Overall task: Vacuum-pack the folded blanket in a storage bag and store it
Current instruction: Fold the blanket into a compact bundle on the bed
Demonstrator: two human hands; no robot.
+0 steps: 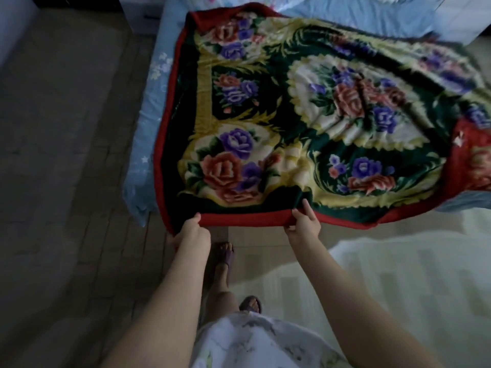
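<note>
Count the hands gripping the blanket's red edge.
2. The left hand holds the near left corner of the blanket; the right hand pinches the same edge further right.

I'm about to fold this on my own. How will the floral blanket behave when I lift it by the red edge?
Probably floppy: the blanket wrinkles and drapes over the bed. Its plush pile suggests some weight, so it will likely sag between the left hand and right hand.

No readable text, label, brand, number or sign anywhere. Only woven roses and leaf scrolls on the floral blanket (305,115) across the middle of the frame, small pale star and flower prints on the blue bedsheet (148,123) at its left edge; no lettering among them.
</note>
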